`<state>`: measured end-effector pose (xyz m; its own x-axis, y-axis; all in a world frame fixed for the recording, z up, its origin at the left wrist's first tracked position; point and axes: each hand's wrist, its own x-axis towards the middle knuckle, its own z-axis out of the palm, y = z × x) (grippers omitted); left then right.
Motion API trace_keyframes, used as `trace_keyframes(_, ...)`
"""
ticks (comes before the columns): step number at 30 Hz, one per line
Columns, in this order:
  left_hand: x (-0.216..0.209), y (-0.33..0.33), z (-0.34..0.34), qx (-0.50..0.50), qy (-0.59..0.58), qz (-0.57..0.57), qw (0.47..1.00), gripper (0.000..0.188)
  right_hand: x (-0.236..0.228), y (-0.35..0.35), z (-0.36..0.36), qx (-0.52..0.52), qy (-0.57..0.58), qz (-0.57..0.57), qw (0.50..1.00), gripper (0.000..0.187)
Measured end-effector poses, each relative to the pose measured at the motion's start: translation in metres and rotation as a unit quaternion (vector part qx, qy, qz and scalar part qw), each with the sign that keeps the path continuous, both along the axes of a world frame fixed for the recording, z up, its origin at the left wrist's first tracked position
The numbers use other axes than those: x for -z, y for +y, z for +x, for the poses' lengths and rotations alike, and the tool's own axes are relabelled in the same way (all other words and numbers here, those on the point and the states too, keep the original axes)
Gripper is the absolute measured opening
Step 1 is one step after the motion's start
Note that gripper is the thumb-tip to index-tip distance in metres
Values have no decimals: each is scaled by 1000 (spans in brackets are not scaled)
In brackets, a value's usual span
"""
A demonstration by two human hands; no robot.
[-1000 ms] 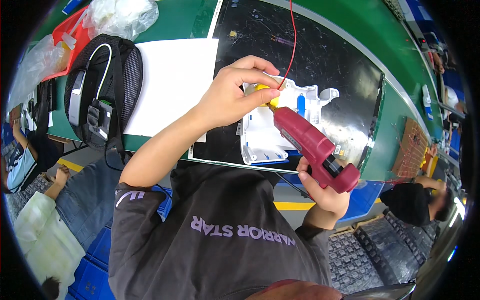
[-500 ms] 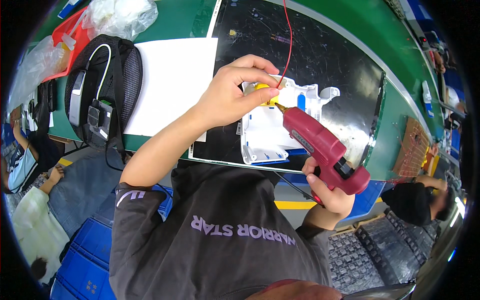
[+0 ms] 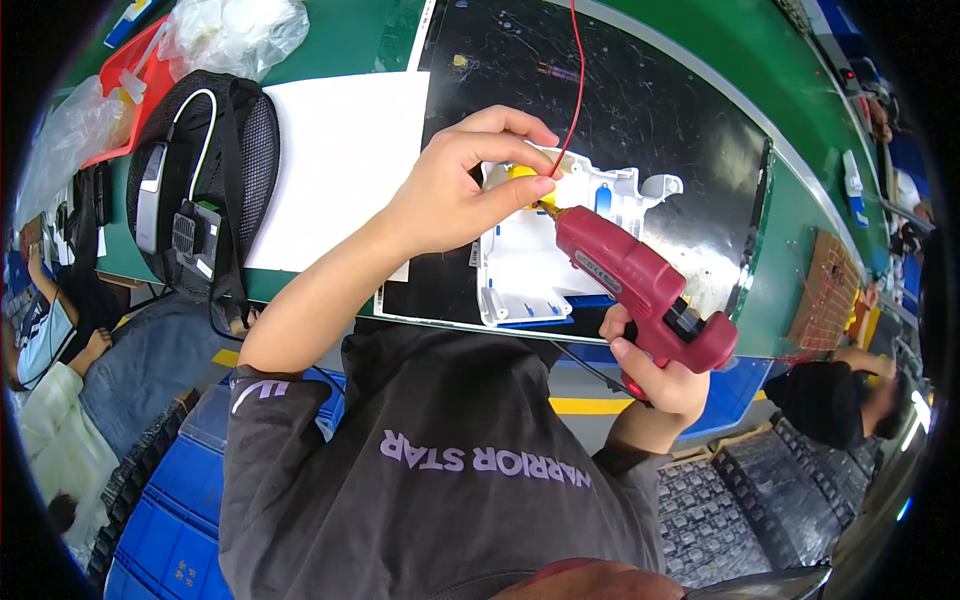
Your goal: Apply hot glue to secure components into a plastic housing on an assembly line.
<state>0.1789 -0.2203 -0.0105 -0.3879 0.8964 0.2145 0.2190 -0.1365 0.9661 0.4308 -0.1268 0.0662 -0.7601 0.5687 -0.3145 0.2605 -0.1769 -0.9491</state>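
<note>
My right hand (image 3: 660,375) is wrapped round the handle of a dark red hot glue gun (image 3: 625,265). Its brass nozzle (image 3: 548,208) points up and left, right beside my left fingertips. Between thumb and fingers, my left hand (image 3: 480,180) pinches a thin red wire (image 3: 578,100) over a white plastic housing (image 3: 520,265). Under those fingers sits a yellow part (image 3: 522,176), partly hidden by them. The housing lies open on a black mat (image 3: 640,110) and shows a blue insert (image 3: 602,200) near the nozzle.
White paper (image 3: 340,170) lies left of the mat, with a black mesh bag (image 3: 250,150) carrying electronic devices beside it. An orange-red bin (image 3: 150,80) and clear plastic bags (image 3: 235,35) are at the far left. A brown board (image 3: 820,290) stands at the right. Other people work on both sides.
The glue gun has shifted slightly left, bringing its nozzle closer to my left thumb and the yellow part. My left hand keeps its pinch on the wire, almost still.
</note>
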Motion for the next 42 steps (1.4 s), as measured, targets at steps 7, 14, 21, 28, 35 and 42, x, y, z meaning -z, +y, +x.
trace_keyframes(7, 0, 1, 0, 7, -7, 9, 1000, 11, 2, 2, 0, -2, -4, -4, 1000, 25)
trace_keyframes(14, -1, 0, 0, 6, -5, 7, 1000, 10, 4, 3, 2, -1, -15, -3, 1000, 25)
trace_keyframes(21, -1, 0, 0, 4, 2, 4, 1000, 10, 4, 1, 2, 9, -18, 17, 1000, 25)
trace_keyframes(28, 0, 1, -1, -1, 4, 3, 1000, 11, 0, -1, 0, 16, 21, -47, 999, 27)
trace_keyframes(35, 4, 1, -1, -7, 10, 4, 1000, 13, 3, 2, 1, -21, 73, -55, 996, 28)
trace_keyframes(42, 9, 2, -2, -12, -27, 1, 1000, 22, 3, -2, 8, -22, 51, -34, 998, 29)
